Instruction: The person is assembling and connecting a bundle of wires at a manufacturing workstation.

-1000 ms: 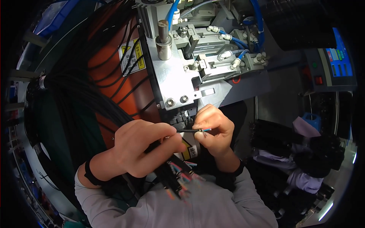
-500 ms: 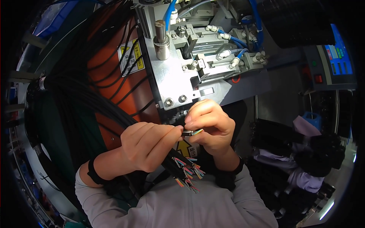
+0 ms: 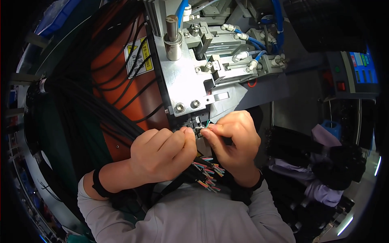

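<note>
My left hand (image 3: 164, 154) is closed in a pinch on a black cable, mostly hidden by the fingers, just below the front edge of the machine. Facing it, my right hand (image 3: 239, 135) pinches thin coloured wires (image 3: 208, 123) at the cable's end, and a green one sticks up past the fingertips. Both sets of fingertips are close together near a small metal part (image 3: 198, 120) under the machine's plate. Below them hangs a bundle of black cables with stripped, multicoloured wire ends (image 3: 208, 174), between my forearms.
A pneumatic machine with a bright metal plate (image 3: 184, 87) and blue air hoses (image 3: 253, 40) stands ahead. Black cables (image 3: 101, 109) run over an orange surface (image 3: 121, 91) at left. At right are a control screen (image 3: 362, 69) and dark and lilac cloth (image 3: 324, 190).
Both hands have moved slightly forward, toward the machine's front edge. My right fingers have shifted on the wires, which now point upward rather than to the right.
</note>
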`<action>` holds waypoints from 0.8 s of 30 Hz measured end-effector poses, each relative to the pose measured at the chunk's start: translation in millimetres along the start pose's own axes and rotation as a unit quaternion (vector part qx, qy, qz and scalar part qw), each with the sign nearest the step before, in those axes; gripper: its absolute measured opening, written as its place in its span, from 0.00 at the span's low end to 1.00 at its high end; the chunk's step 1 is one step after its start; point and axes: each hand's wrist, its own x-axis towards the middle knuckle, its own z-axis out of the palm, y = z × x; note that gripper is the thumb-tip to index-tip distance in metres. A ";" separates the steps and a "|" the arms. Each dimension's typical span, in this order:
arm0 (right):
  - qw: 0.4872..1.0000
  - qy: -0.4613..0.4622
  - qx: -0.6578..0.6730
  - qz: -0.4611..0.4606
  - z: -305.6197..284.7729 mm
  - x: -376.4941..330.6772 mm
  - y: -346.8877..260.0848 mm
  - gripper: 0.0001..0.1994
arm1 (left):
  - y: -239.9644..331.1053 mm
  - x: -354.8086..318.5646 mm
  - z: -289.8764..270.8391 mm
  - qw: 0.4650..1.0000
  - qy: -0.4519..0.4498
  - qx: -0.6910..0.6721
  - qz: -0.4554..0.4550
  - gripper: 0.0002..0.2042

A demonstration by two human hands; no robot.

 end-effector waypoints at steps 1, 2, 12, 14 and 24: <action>0.997 -0.049 0.044 0.048 -4.6 2.3 3.2 0.09 | 0.2 -0.2 1.3 1.000 0.000 0.000 -0.001 0.14; 0.987 -0.098 0.087 0.097 -10.1 4.4 6.1 0.08 | 0.4 -0.2 3.0 1.000 0.010 -0.001 -0.001 0.14; 0.947 -0.083 0.230 0.207 -2.3 -12.9 22.9 0.04 | 6.2 -7.1 15.2 1.000 0.004 0.018 -0.014 0.15; 0.953 -0.084 0.197 0.215 -2.2 -13.2 24.2 0.04 | 6.6 -7.8 17.6 1.000 0.004 0.016 -0.016 0.15; 0.990 -0.094 0.008 0.104 20.0 -9.4 29.4 0.04 | 12.0 -3.2 16.3 0.989 -0.119 0.072 -0.056 0.10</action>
